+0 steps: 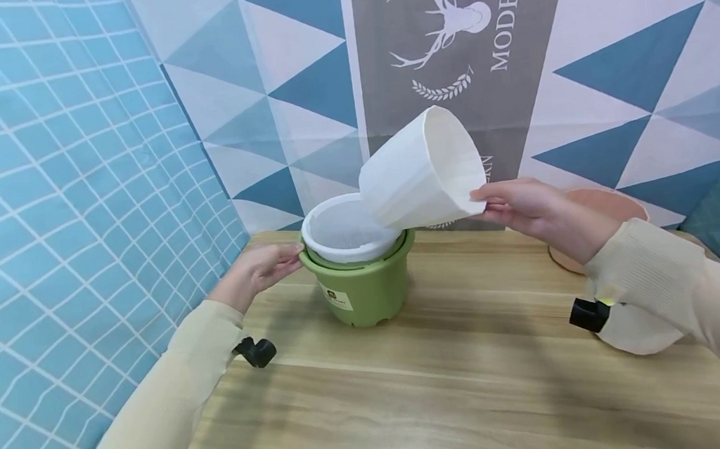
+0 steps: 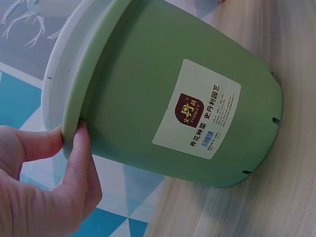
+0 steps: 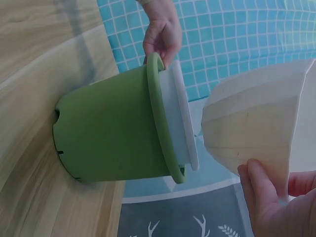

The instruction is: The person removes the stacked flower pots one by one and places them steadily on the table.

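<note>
A green flowerpot (image 1: 365, 294) with a paper label (image 2: 197, 108) stands upright on the wooden table. Nested inside it is a white-rimmed pot (image 1: 341, 229), its rim rising above the green one. My left hand (image 1: 266, 266) pinches the green rim at its left side, thumb and fingers on either side of the edge, as the left wrist view shows. Up and to the right, my right hand (image 1: 520, 205) pinches the rim of a separate white faceted pot (image 1: 403, 175). That pot is tilted on its side in the air, its mouth toward the right and its base near the nested pot.
Behind my right forearm sits a pinkish round object (image 1: 609, 206), partly hidden. A white rounded item (image 1: 638, 333) shows beneath the right sleeve. A blue tiled-pattern sheet (image 1: 64, 170) borders the left, and a triangle-patterned cloth (image 1: 302, 53) hangs behind the wooden table (image 1: 412, 396).
</note>
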`<control>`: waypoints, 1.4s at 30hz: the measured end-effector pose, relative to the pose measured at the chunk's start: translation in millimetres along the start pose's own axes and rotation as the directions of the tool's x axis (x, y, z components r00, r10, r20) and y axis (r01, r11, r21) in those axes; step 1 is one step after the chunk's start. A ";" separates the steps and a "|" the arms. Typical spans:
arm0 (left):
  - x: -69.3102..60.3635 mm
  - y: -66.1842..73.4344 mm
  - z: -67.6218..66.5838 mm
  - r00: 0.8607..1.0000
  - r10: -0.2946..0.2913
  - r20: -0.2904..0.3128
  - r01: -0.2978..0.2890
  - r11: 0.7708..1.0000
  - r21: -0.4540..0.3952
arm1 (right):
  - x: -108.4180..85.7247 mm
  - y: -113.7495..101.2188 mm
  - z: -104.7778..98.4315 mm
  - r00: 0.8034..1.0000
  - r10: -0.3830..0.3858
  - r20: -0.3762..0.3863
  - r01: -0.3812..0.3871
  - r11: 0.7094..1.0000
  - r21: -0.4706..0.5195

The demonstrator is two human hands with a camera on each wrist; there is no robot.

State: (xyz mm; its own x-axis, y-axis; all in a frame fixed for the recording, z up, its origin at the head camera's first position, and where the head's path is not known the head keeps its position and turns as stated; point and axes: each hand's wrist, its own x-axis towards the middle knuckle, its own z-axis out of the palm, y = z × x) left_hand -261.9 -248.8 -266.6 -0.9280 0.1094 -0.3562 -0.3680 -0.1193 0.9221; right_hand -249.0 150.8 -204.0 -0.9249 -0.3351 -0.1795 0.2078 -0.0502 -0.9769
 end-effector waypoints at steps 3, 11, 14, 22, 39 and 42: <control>-0.1 -0.9 0.3 1.000 -0.003 -0.002 0.003 1.000 -0.003 | 0.5 3.0 -6.2 1.000 0.007 0.004 -0.007 1.000 0.008; -1.1 -0.8 0.4 1.000 0.014 -0.006 -0.014 1.000 0.005 | -1.0 -0.2 -19.0 1.000 0.001 -0.004 0.000 0.999 0.038; -1.4 -0.2 -0.1 1.000 0.023 -0.007 -0.023 1.000 0.001 | -1.3 -3.0 -24.1 1.000 0.009 -0.016 -0.009 0.999 0.041; -1.0 0.4 1.2 1.000 0.022 -0.009 -0.022 1.000 0.000 | -3.6 -4.8 -36.2 0.999 0.016 -0.048 -0.015 1.000 0.012; -1.1 1.3 3.3 1.000 0.003 -0.023 -0.003 1.000 0.010 | -5.0 -7.6 -54.1 0.992 0.064 -0.109 -0.059 0.997 0.054; -1.7 1.1 4.0 1.000 0.002 -0.022 -0.001 1.000 0.015 | -4.2 -6.3 -57.1 0.992 0.061 -0.112 -0.053 0.996 0.068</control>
State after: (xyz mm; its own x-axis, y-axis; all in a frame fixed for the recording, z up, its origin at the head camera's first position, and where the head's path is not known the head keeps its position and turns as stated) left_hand -260.5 -245.2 -264.3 -0.9296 0.0875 -0.3580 -0.3659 -0.1041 0.9248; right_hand -264.6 206.2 -203.7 -0.9405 -0.2296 -0.2505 0.2781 -0.0964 -0.9557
